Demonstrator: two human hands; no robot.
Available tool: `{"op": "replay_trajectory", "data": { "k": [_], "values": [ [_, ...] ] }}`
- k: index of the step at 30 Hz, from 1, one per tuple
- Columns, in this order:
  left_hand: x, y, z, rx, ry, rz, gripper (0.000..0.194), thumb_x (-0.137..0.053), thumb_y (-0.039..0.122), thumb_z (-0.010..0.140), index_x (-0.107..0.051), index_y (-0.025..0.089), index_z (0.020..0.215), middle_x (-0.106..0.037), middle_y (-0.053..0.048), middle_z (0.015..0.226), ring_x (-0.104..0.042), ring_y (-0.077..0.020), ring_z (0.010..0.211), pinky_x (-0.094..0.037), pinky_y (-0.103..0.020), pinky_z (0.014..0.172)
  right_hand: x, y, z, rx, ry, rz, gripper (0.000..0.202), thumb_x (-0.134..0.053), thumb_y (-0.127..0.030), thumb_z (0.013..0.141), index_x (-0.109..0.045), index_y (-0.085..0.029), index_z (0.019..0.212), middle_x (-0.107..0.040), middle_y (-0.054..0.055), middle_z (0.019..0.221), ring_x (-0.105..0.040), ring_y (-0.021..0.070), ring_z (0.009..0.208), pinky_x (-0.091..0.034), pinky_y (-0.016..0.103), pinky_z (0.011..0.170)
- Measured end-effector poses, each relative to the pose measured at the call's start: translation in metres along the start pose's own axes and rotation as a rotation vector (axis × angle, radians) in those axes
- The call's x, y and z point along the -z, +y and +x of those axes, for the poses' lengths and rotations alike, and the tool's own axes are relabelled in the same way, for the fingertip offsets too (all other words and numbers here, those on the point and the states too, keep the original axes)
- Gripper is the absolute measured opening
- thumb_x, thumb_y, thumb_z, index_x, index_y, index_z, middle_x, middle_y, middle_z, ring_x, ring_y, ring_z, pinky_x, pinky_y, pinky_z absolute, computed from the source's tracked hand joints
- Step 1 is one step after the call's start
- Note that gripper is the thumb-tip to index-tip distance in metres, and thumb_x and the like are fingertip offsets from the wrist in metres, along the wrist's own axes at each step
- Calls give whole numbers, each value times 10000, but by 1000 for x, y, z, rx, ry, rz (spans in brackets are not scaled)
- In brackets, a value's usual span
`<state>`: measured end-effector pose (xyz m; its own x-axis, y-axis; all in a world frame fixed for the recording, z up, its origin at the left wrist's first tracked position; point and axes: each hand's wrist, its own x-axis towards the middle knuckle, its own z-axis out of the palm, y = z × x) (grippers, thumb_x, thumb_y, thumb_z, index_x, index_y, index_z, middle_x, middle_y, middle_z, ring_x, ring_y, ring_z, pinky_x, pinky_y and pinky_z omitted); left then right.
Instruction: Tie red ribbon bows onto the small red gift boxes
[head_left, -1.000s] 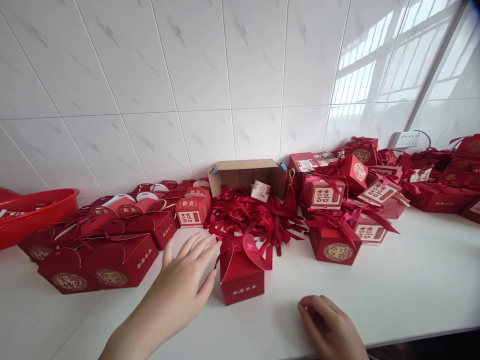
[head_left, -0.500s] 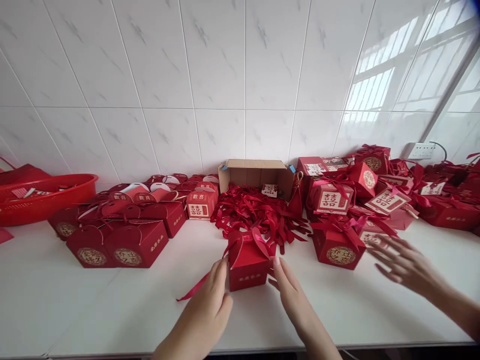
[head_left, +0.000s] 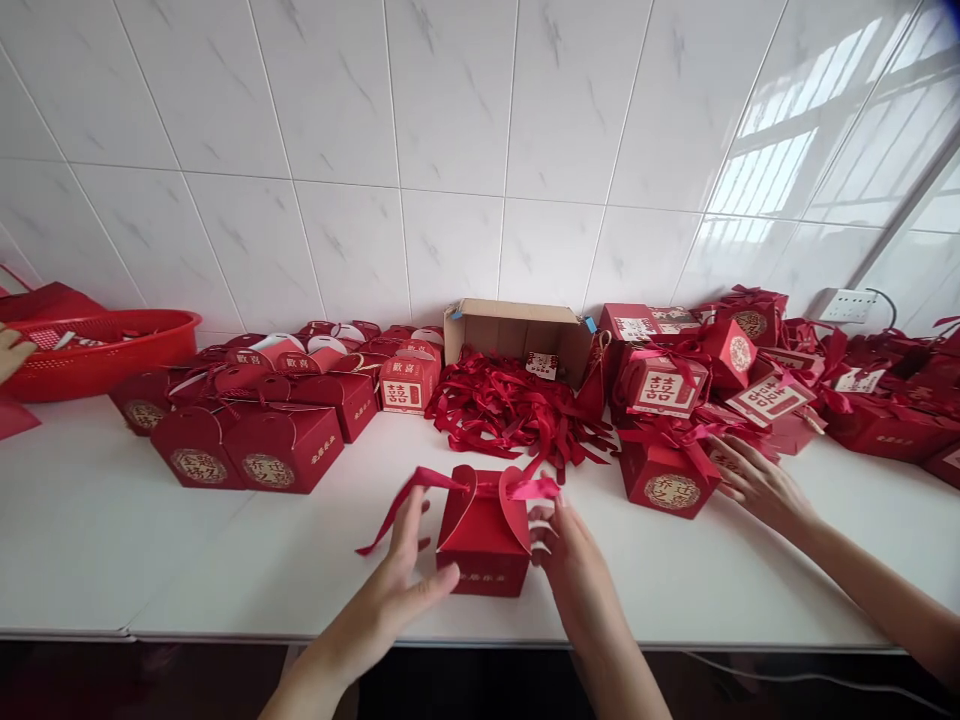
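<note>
Behind the box (head_left: 484, 540), heaped ribbons (head_left: 510, 408)

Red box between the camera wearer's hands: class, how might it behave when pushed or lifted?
The red box is probably stiff, given its flat panels and crisp edges. Standing on the table, it would likely slide rather than roll. Its ribbon seems floppy, since the left end curves loosely.

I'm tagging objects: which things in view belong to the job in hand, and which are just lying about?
Job in hand:
red cardboard box between the left hand and right hand
glossy red ribbon through its top
likely the red ribbon heap by the open brown cardboard carton

Seemingly just lying about:
white plastic socket block
white cable below the white tabletop
</note>
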<state>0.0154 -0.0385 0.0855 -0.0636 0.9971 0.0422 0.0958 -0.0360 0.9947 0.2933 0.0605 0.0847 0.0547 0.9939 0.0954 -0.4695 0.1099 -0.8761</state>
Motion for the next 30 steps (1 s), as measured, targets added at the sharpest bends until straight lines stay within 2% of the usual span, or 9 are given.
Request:
{"op": "replay_trajectory", "data": {
  "k": [3,6,9,12,15,19,21,25,30],
  "values": [
    [4,8,15,-75,150,-124,740,-567,449,832,-186,370,1461,-210,-24,1557,-123,-252,1440,-194,-444,1142,-53,44,-31,-68,-16,89,248,-657,-444,785,-669,-261,952,-694,12,878,-666,167,830,-542,273,662],
    [10,17,30,-121,200,-333,609,-586,390,840,-334,375,1394,-441,-47,1439,-350,-240,1357,-334,-409,1085,-74,54,-39,-175,21,363,267,-733,-356,732,-671,-278,980,-690,-21,889,-660,114,844,-534,209,712],
    [13,18,42,-149,243,-489,482,-678,323,777,-529,291,1235,-651,-60,1149,-554,-230,1164,-511,-338,891,-74,45,-37,-237,59,504,205,-773,-254,692,-691,-216,876,-685,-23,806,-648,80,738,-533,171,696],
    [12,14,47,-172,402,-532,332,-767,280,685,-644,208,985,-681,-28,905,-633,-186,982,-549,-225,694,-71,40,-36,-255,88,515,170,-765,-242,701,-694,-184,844,-672,-21,748,-635,70,683,-537,162,676],
    [10,12,47,-174,542,-468,248,-802,281,633,-634,157,766,-667,-5,761,-656,-139,767,-550,-209,632,-69,43,-38,-244,162,502,212,-789,-218,664,-691,-176,847,-672,-22,784,-638,70,698,-539,155,670],
    [11,16,42,-119,606,-308,249,-801,230,616,-568,160,673,-618,39,553,-609,-109,498,-538,-216,531,-67,47,-40,-176,208,439,237,-812,-216,629,-667,-185,814,-644,-37,742,-626,70,668,-542,170,671],
    [13,19,42,-52,598,-365,244,-765,166,633,-523,165,600,-566,52,464,-587,-111,443,-511,-200,468,-66,47,-41,-137,199,405,228,-813,-223,630,-653,-183,786,-628,-36,702,-619,76,654,-540,177,661],
    [18,20,45,158,440,-689,271,-638,13,672,-489,150,491,-445,66,381,-525,-68,389,-450,-132,385,-63,51,-44,-65,231,356,219,-818,-209,611,-640,-164,729,-604,-33,650,-587,72,599,-522,171,607],
    [21,15,41,350,291,-987,198,-486,0,830,-666,83,841,-508,40,471,-622,-63,507,-540,-100,500,-58,60,-47,-141,249,377,225,-820,-189,586,-624,-168,693,-599,-25,640,-586,88,585,-527,194,579]
  ]
}}
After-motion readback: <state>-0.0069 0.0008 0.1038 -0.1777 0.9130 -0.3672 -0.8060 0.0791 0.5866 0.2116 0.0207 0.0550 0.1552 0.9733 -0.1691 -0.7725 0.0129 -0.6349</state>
